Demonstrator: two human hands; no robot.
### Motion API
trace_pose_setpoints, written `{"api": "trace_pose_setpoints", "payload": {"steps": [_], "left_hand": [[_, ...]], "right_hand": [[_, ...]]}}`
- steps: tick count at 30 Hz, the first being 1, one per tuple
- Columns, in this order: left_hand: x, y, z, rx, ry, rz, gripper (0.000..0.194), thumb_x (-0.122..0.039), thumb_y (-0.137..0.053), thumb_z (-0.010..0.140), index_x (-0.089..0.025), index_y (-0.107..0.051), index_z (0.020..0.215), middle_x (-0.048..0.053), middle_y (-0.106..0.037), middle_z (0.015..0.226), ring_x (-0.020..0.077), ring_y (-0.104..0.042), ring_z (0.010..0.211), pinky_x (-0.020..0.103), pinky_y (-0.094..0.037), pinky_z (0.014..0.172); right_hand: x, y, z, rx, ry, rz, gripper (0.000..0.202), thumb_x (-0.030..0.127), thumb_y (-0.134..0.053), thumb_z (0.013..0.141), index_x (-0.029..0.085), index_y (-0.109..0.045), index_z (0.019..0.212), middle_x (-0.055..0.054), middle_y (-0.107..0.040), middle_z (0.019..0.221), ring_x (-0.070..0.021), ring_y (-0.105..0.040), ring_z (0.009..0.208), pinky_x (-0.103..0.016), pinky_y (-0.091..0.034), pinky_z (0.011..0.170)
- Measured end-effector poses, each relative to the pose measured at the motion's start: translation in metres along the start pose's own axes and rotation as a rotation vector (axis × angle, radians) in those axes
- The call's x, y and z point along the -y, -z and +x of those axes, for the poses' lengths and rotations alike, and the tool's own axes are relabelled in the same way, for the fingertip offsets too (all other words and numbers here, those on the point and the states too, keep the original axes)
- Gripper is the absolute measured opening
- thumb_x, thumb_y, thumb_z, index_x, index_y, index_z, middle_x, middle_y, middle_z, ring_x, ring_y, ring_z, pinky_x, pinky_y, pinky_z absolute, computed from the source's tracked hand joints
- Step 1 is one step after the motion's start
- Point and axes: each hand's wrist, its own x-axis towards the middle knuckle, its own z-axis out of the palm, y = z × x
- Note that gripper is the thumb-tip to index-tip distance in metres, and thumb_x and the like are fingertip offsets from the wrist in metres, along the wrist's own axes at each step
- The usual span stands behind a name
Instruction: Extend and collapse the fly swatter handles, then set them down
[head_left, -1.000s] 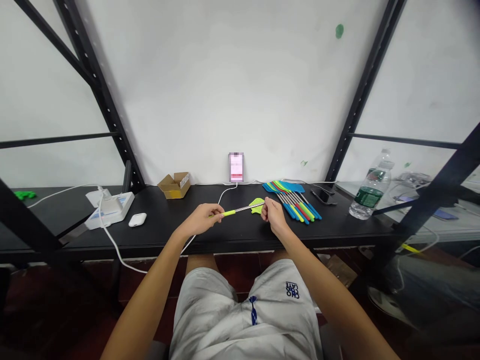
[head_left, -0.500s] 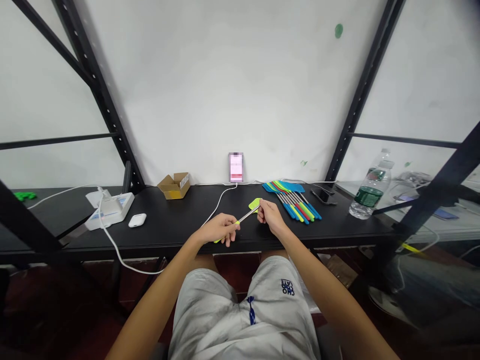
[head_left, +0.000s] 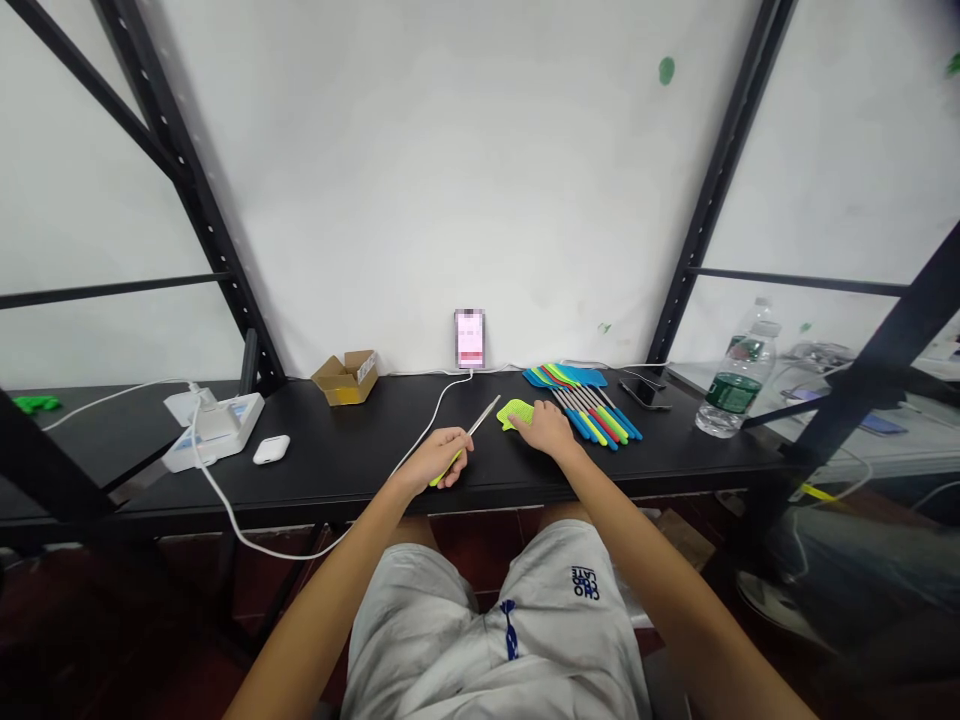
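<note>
My left hand [head_left: 441, 456] is closed around the yellow-green handle of a rod [head_left: 484, 415] with a bare silver shaft that points up and to the right. A yellow-green hand-shaped swatter head [head_left: 514, 413] lies apart from the rod's tip, near the desk's middle. My right hand [head_left: 546, 428] holds this head at its right side, the thumb on top of it. Just right of my right hand lies a fanned row of swatters [head_left: 592, 405] with silver shafts, blue, green, yellow and red handles, and mostly blue heads at the back.
On the black desk [head_left: 315, 475] stand an open cardboard box [head_left: 346, 380], a white case [head_left: 271, 449] and a power strip [head_left: 217, 430] at left. A lit phone [head_left: 470, 338] leans on the wall. Another phone [head_left: 645, 392] and plastic bottles [head_left: 731, 392] are at right.
The swatter head and the shaft, joined before, are now apart. My right hand has moved from the shaft's end onto the head, and the shaft now points up more steeply.
</note>
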Motion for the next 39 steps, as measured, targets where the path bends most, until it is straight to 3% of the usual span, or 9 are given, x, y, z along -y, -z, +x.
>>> {"api": "trace_pose_setpoints", "payload": {"steps": [8, 12, 19, 21, 24, 28, 32, 39], "left_hand": [[0.002, 0.001, -0.002, -0.004, -0.010, -0.015, 0.030, -0.048, -0.048, 0.086, -0.020, -0.052, 0.094, -0.008, -0.045, 0.050, 0.0061, -0.038, 0.030, 0.015, -0.023, 0.028], [0.005, 0.002, 0.001, 0.014, -0.023, -0.022, 0.025, -0.043, -0.048, 0.086, -0.019, -0.052, 0.091, -0.007, -0.049, 0.052, 0.0063, -0.038, 0.031, 0.015, -0.024, 0.027], [0.007, 0.003, 0.002, 0.031, -0.015, -0.021, 0.020, -0.039, -0.050, 0.084, -0.019, -0.051, 0.085, -0.007, -0.050, 0.053, 0.0047, -0.032, 0.028, 0.016, -0.021, 0.026], [0.004, 0.003, -0.001, 0.047, -0.017, -0.019, 0.022, -0.041, -0.050, 0.085, -0.019, -0.051, 0.083, -0.007, -0.050, 0.053, 0.0045, -0.032, 0.029, 0.016, -0.021, 0.027], [0.000, 0.003, -0.004, 0.080, -0.018, -0.014, 0.027, -0.045, -0.051, 0.086, -0.018, -0.051, 0.081, -0.006, -0.050, 0.053, 0.0040, -0.032, 0.029, 0.016, -0.021, 0.027], [-0.002, 0.004, -0.004, 0.144, -0.013, 0.008, 0.031, -0.045, -0.053, 0.086, -0.017, -0.052, 0.076, -0.006, -0.049, 0.053, 0.0038, -0.034, 0.030, 0.016, -0.024, 0.028], [-0.001, 0.006, -0.003, 0.159, -0.013, 0.015, 0.031, -0.045, -0.053, 0.086, -0.015, -0.056, 0.080, -0.005, -0.049, 0.053, 0.0042, -0.036, 0.032, 0.016, -0.026, 0.030], [-0.002, 0.006, -0.005, 0.168, -0.055, 0.032, 0.031, -0.044, -0.053, 0.087, -0.013, -0.059, 0.089, -0.005, -0.050, 0.054, 0.0041, -0.037, 0.032, 0.016, -0.024, 0.031]], "right_hand": [[0.001, 0.004, 0.016, 0.065, -0.035, -0.156, 0.091, 0.078, -0.058, 0.066, 0.006, -0.054, 0.121, -0.028, -0.051, 0.127, -0.0406, -0.044, 0.123, -0.049, -0.035, 0.097], [-0.006, 0.016, 0.021, 0.224, -0.071, -0.195, 0.101, 0.079, -0.068, 0.051, 0.007, -0.056, 0.121, -0.027, -0.055, 0.124, -0.0440, -0.045, 0.122, -0.052, -0.034, 0.098], [-0.020, 0.029, 0.024, 0.394, -0.048, -0.075, 0.076, 0.066, -0.079, 0.049, 0.013, -0.066, 0.103, -0.021, -0.065, 0.112, -0.0369, -0.061, 0.104, -0.041, -0.045, 0.085], [-0.028, 0.030, 0.017, 0.357, 0.024, 0.101, 0.064, 0.061, -0.078, 0.055, 0.013, -0.066, 0.097, -0.019, -0.067, 0.109, -0.0333, -0.063, 0.099, -0.037, -0.047, 0.080], [-0.040, 0.027, 0.006, 0.267, 0.176, 0.572, 0.048, 0.057, -0.067, 0.073, 0.017, -0.065, 0.098, -0.011, -0.069, 0.099, -0.0237, -0.065, 0.086, -0.030, -0.049, 0.070], [-0.047, 0.021, 0.001, 0.051, 0.111, 0.987, 0.046, 0.055, -0.063, 0.076, 0.016, -0.064, 0.100, -0.005, -0.067, 0.078, -0.0165, -0.058, 0.059, -0.024, -0.043, 0.045], [-0.046, 0.018, 0.003, -0.255, -0.031, 1.129, 0.047, 0.057, -0.061, 0.076, 0.015, -0.066, 0.096, -0.004, -0.063, 0.069, -0.0138, -0.051, 0.050, -0.022, -0.035, 0.037], [-0.039, 0.016, 0.000, -0.340, -0.089, 1.144, 0.050, 0.058, -0.063, 0.074, 0.012, -0.069, 0.092, -0.004, -0.061, 0.064, -0.0139, -0.049, 0.049, -0.023, -0.034, 0.037]]}}
